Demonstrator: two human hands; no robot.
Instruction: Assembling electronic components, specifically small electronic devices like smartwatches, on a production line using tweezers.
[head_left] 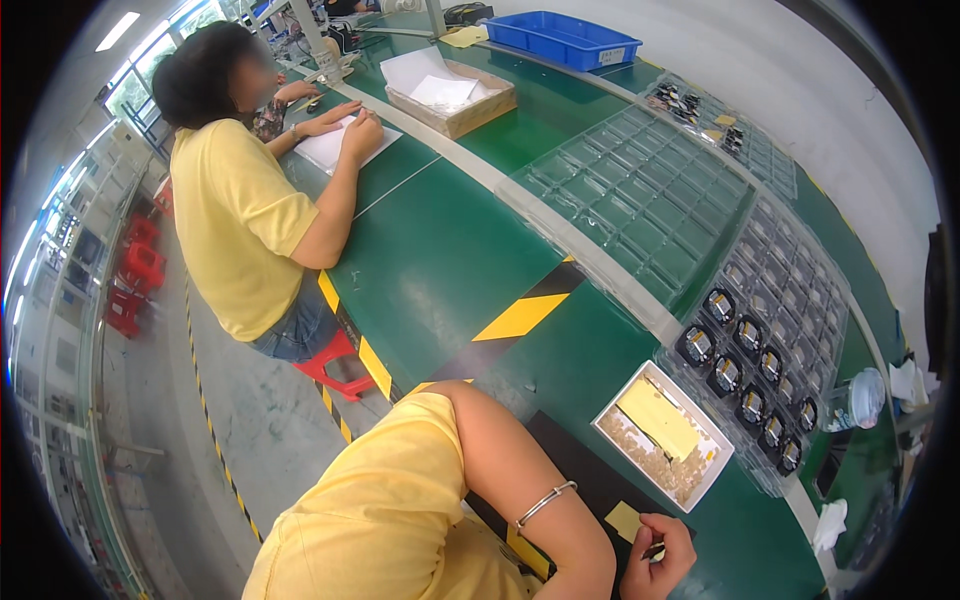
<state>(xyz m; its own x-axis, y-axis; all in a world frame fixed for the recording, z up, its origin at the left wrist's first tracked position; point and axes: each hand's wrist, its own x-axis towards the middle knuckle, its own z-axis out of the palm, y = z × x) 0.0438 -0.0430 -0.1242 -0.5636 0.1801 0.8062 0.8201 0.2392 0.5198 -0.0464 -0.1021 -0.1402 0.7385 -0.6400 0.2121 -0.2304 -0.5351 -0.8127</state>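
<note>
My left arm, in a yellow sleeve with a metal bangle at the wrist, comes in from the lower left. My left hand (pixel 582 560) is bent down at the lower edge, its fingers cut off from sight. Just right of it, my right hand (pixel 660 560) is closed, thumb and fingers pinched on a small dark object (pixel 653 550) too hidden to name. A small yellow card (pixel 625 521) lies beside those fingers, over a black mat (pixel 560 450). Beyond stands a white box (pixel 617 388) with a larger yellow card (pixel 657 418) amid many tiny tan pieces.
A clear tray (pixel 795 285) with several black round parts (pixel 722 374) lies at right. Clear empty-looking trays (pixel 640 180), a blue bin (pixel 565 40) and a cardboard box (pixel 480 118) sit farther off. A co-worker (pixel 235 210) in yellow sits at left, hands on white paper.
</note>
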